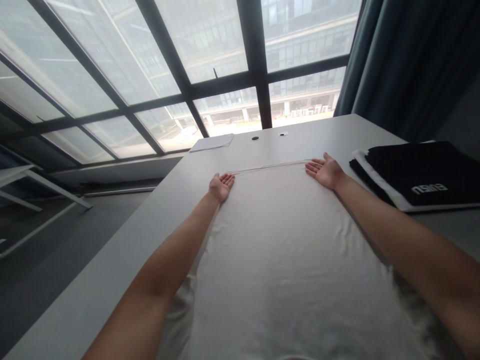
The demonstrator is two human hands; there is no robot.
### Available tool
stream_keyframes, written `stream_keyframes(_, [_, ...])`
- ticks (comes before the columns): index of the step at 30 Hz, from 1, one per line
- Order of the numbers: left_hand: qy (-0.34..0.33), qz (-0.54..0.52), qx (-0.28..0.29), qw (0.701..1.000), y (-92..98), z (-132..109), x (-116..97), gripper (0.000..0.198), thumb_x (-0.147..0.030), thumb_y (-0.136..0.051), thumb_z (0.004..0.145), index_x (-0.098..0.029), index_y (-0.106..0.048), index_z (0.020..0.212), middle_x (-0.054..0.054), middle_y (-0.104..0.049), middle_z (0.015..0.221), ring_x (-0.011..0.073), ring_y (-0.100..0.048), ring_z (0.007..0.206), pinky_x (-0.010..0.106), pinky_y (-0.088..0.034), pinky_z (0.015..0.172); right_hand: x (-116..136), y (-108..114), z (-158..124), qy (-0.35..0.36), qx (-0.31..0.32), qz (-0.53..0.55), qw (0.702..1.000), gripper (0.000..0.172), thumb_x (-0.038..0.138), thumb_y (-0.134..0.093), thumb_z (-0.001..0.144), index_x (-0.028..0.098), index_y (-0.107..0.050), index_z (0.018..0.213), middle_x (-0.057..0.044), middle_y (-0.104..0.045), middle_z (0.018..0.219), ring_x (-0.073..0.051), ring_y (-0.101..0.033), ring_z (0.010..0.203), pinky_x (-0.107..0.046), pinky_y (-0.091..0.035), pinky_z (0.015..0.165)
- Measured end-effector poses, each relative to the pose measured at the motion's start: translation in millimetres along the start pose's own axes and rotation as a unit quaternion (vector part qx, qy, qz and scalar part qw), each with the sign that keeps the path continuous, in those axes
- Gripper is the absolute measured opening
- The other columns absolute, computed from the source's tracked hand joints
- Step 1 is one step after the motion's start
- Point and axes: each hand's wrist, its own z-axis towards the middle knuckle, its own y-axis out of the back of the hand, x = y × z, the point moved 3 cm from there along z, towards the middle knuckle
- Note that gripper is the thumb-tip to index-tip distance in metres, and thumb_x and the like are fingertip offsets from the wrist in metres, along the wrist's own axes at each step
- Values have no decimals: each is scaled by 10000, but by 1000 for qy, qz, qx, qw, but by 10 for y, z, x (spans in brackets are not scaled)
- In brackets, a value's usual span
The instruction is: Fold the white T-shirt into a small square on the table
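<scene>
A white T-shirt point(285, 240) lies spread over the table, its hem at the far end and part of its neckline at the bottom edge of the view. At the hem's left corner rests my left hand point(222, 187), palm up with fingers stretched out. My right hand point(325, 172) is at the right corner of the hem, also palm up, its fingers extended and slightly apart. Neither hand grips the cloth. Whether the fingertips reach under the hem I cannot tell. Light wrinkles run along the shirt's right side.
Folded black and white garments point(423, 172) are stacked on the right of the white table point(157, 225). Papers point(212, 143) and two cable holes point(255, 138) are at the far edge. Beyond are large windows point(210, 45) and a dark blue curtain point(393, 65).
</scene>
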Motion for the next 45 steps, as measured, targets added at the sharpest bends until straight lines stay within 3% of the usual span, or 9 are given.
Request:
stream_keyframes(5, [-46,-18,1,999,55,-186,-248,394,-337,-294,1069,-144,-562,1284,150,-653,1228,194,-658,1167,259,-588,907,186,27,-244,51,25,25,998,482,511,-337,1037,173,-599,1258,-173,-609,1368,-260,-571,1299,-472,-556,982])
stream_keyframes(8, [-2,42,129,991,-95,-647,16,367,-276,-339,1048,-98,-630,1182,186,-686,1173,249,-691,1110,330,-597,903,66,-162,-654,-65,152,-12,986,525,543,-368,1030,134,-620,1241,-210,-674,1267,-329,-630,1219,-550,-550,968])
stream_keyframes(11, [-11,228,272,935,-179,-1358,426,241,-225,-513,990,-118,-709,1078,178,-707,1175,290,-695,1100,390,-566,957,-39,-187,-1094,-190,240,-73,949,578,547,-337,1044,94,-617,1269,-226,-680,1262,-351,-628,1225,-569,-526,987])
stream_keyframes(14, [-139,448,475,745,-246,-2154,846,205,-258,-671,914,-219,-755,1097,123,-706,1220,314,-638,1198,452,-466,1094,-16,-22,-1423,-264,270,-118,919,623,537,-276,1060,66,-617,1282,-236,-681,1259,-355,-621,1238,-570,-510,998])
stream_keyframes(18, [-278,522,650,476,-357,-2904,1412,331,-276,-560,980,-255,-676,1290,80,-622,1386,257,-583,1289,386,-414,1148,80,274,-1742,-328,287,-184,881,627,508,-288,1064,22,-645,1237,-275,-680,1237,-372,-638,1214,-573,-505,997])
stream_keyframes(22, [-362,527,690,340,-507,-3143,1854,494,-352,-518,1012,-145,-515,1460,120,-457,1543,261,-337,1485,387,-279,1232,84,465,-1916,-364,296,-217,856,565,474,-359,1057,21,-662,1207,-284,-693,1203,-369,-668,1169,-584,-503,1000])
stream_keyframes(28, [-409,547,669,294,-501,-3147,2029,648,-490,-503,1009,-127,-389,1534,142,-346,1605,276,-267,1513,457,-190,1253,35,436,-1602,-321,268,-248,874,565,465,-323,1070,26,-646,1218,-263,-717,1163,-320,-707,1107,-535,-542,969])
stream_keyframes(38, [-426,580,644,258,-504,-3163,2007,678,-561,-409,1027,-134,-356,1551,103,-297,1634,263,-222,1527,458,-148,1262,282,185,-142,-217,257,-244,910,623,536,-225,1053,68,-594,1235,-265,-694,1215,-318,-695,1130,-537,-580,930])
stream_keyframes(45, [-461,575,631,241,-492,-3155,2018,683,-585,-395,1025,-125,-398,1530,104,-325,1623,263,-209,1531,454,-170,1259,420,98,604,-47,91,-203,974,497,475,-250,1059,133,-516,1302,-216,-662,1250,-282,-680,1140,-478,-607,881])
